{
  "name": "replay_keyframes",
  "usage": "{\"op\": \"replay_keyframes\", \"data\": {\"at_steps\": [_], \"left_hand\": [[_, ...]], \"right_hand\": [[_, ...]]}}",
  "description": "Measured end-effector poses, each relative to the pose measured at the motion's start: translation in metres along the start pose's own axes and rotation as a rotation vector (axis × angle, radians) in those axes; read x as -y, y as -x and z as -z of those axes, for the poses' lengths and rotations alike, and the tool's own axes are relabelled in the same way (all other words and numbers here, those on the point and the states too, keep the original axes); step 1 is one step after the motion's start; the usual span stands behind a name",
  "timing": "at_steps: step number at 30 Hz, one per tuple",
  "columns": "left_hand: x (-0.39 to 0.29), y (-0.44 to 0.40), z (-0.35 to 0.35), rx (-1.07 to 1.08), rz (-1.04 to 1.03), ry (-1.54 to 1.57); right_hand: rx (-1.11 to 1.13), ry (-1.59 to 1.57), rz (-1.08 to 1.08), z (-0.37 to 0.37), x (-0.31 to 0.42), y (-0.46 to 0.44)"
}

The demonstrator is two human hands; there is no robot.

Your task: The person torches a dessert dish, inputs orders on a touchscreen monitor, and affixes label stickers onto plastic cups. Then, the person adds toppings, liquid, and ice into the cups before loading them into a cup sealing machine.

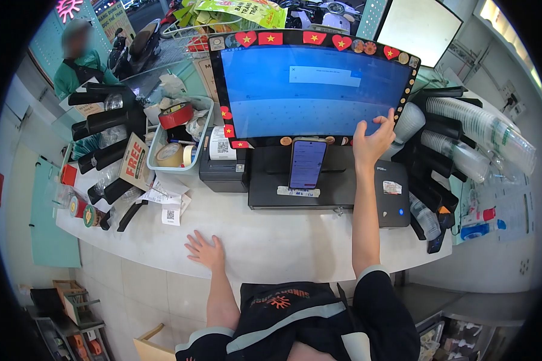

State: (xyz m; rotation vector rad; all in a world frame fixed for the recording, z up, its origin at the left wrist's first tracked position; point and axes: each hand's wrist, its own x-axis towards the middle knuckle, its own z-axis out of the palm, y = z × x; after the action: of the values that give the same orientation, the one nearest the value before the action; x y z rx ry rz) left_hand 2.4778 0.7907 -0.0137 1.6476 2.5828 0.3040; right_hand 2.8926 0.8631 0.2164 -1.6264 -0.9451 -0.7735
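My left hand (205,251) lies flat on the white counter (277,240) with its fingers spread and nothing in it. In front of the lower right of a wide monitor (313,90), my right hand (373,144) is raised, its fingers apart and the index finger pointing up; whether it touches the screen I cannot tell. A pale dialog box shows on the blue screen, and stickers line the black frame. Below the monitor, a phone (308,163) stands upright against a black cash drawer (265,192).
Left stand a receipt printer (223,168) and a light-blue basket (180,167) with tape rolls. Black cup racks flank the counter, with stacked plastic cups (470,123) on the right. A black box (391,204) sits beside the drawer. A person in green (81,66) stands beyond the counter.
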Motion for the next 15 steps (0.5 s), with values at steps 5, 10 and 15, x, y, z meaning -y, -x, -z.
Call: {"op": "replay_keyframes", "data": {"at_steps": [5,10,15], "left_hand": [[-0.002,0.0,0.003,0.007,0.006,0.004],[-0.001,0.0,0.001,-0.009,-0.006,0.004],[0.0,0.002,0.001,0.0,-0.004,0.009]], "right_hand": [[0.131,-0.169,0.294,0.0,0.031,0.026],[0.263,-0.102,0.399,-0.005,0.047,0.034],[0.308,-0.123,0.442,-0.009,0.047,0.035]]}}
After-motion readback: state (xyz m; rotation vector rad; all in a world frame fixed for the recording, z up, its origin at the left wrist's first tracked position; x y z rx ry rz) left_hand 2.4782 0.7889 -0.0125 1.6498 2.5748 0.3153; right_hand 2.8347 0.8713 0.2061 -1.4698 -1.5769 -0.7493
